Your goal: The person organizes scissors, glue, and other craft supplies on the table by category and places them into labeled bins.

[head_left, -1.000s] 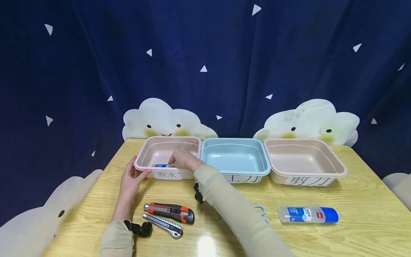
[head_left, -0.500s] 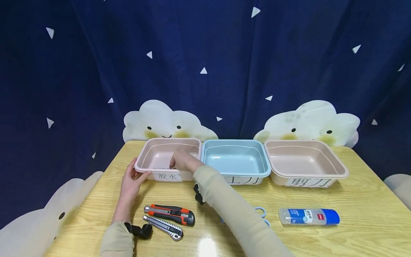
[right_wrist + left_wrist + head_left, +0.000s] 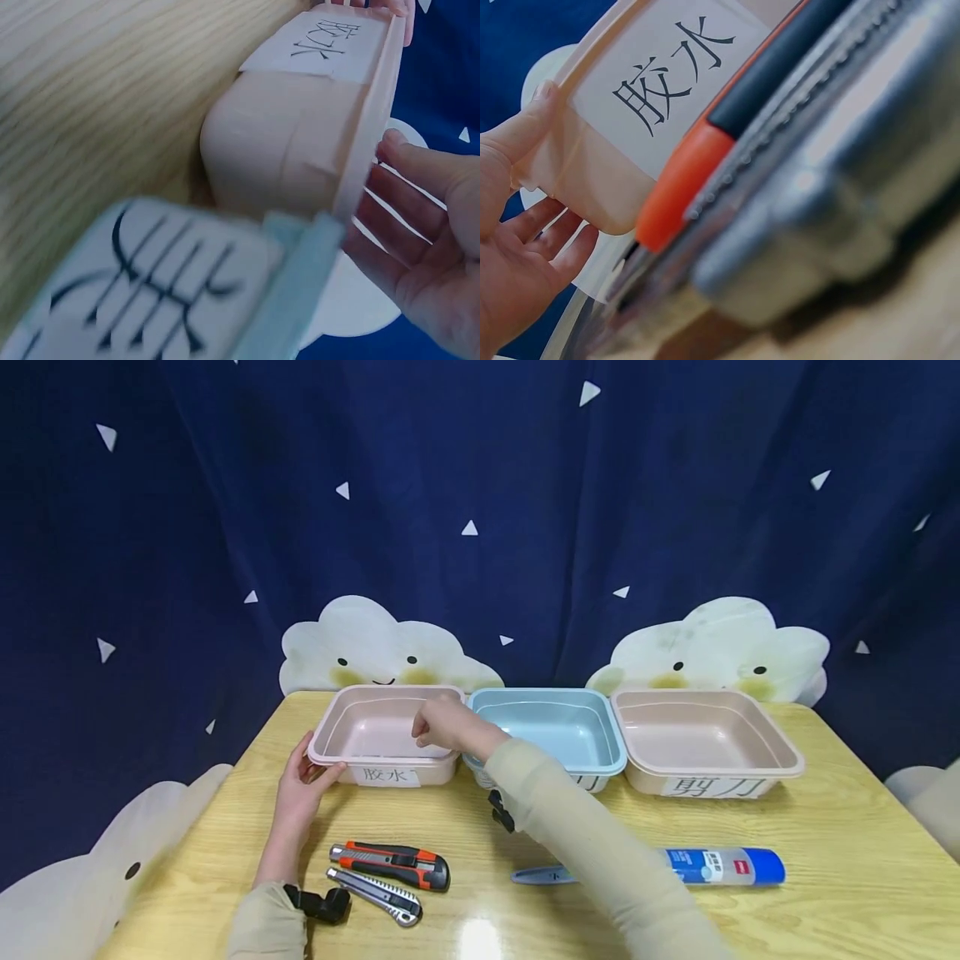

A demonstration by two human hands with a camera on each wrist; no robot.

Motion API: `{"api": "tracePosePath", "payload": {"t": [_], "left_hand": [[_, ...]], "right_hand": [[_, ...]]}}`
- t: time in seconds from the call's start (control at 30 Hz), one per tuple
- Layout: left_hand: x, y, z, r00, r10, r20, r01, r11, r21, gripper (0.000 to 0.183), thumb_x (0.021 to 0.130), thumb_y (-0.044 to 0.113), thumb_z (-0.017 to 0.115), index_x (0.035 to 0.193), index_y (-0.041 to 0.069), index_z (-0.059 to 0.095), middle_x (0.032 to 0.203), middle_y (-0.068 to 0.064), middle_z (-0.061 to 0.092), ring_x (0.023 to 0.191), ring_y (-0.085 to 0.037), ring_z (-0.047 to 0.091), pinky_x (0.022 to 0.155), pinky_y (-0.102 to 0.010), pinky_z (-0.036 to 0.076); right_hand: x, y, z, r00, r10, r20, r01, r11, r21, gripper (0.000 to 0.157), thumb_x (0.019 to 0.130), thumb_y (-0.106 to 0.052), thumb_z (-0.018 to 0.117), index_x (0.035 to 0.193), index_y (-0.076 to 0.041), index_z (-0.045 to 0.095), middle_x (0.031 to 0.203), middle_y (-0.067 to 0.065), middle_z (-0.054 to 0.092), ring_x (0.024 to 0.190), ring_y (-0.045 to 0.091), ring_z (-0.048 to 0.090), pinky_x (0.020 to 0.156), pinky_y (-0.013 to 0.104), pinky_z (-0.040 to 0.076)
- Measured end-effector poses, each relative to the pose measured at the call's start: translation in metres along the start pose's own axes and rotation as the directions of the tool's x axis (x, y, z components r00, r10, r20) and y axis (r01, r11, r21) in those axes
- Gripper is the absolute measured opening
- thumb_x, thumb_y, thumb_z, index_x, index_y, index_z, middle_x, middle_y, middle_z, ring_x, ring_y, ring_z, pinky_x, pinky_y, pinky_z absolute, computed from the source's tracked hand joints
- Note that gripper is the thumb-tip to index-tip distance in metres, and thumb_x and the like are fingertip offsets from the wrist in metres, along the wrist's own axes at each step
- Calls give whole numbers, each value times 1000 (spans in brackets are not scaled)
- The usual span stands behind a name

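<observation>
Pink and far left, the bin is gripped at its near left corner by the left hand, while the right hand, apparently holding nothing, hangs over its right side, seemingly mid-reach, the next move likely calling for lifting clear.

Behind the table we see a navy curtain with white triangles, a smiling cloud at far left and a second cloud at far right, with a third cloud at near left.
</observation>
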State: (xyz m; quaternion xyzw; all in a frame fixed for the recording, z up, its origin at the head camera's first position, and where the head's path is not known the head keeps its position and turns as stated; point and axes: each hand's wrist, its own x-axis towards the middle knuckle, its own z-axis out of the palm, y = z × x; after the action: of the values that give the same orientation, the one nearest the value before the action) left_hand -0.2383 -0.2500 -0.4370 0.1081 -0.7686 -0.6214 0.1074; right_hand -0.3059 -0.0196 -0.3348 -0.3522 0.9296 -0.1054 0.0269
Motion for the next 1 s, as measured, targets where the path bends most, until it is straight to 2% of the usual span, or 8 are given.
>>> {"api": "tracePosePath", "payload": {"t": [0.33, 0.53, 0.67, 0.83, 1.0], "left_hand": [[-1, -1, 0, 1000, 5, 4, -5, 1000, -7, 83, 81, 22, 69, 146, 21, 18, 142, -12, 35, 125, -23, 36, 77, -3, 36], [1, -2, 0, 1000, 2, -4, -2, 1000, -24, 82, 81, 19, 69, 146, 21, 19, 142, -12, 36, 124, -24, 37, 75, -2, 37], [2, -3, 1, 1000, 5, -5, -5, 999, -33, 81, 81, 18, 69, 146, 21, 20, 141, -12, 36, 124, -24, 37, 75, -1, 39], [2, -2, 1, 1000, 4, -3, -4, 1000, -27, 81, 81, 18, 69, 146, 22, 20, 141, -12, 36, 124, -24, 37, 74, -1, 38], [2, -1, 1, 1000, 4, -4, -4, 1000, -16, 82, 81, 20, 69, 146, 21, 20, 141, -13, 36, 124, -25, 37, 74, -1, 38]], "right_hand": [[-44, 11, -23, 991, -102, -90, 110, 990, 87, 14, 82, -12, 66, 94, -6, 71, 88, 2, 70, 80, 10, 63, 71, 20, 50], [-75, 23, -32, 956, -199, -214, 213, 976, 41, 9, 80, -12, 68, 87, -8, 72, 83, 0, 69, 74, 9, 62, 66, 17, 49], [-98, 34, -40, 938, -232, -255, 250, 968, 38, 8, 80, -11, 69, 87, -9, 71, 84, 0, 68, 75, 10, 61, 66, 18, 49], [-127, 50, -43, 926, -253, -281, 275, 960, 42, 8, 78, -9, 69, 86, -8, 70, 84, 2, 68, 71, 8, 62, 63, 18, 50], [-155, 66, -42, 936, -225, -270, 236, 972, 8, 10, 77, -10, 71, 86, -11, 70, 81, -2, 66, 64, 3, 58, 59, 16, 48]]}}
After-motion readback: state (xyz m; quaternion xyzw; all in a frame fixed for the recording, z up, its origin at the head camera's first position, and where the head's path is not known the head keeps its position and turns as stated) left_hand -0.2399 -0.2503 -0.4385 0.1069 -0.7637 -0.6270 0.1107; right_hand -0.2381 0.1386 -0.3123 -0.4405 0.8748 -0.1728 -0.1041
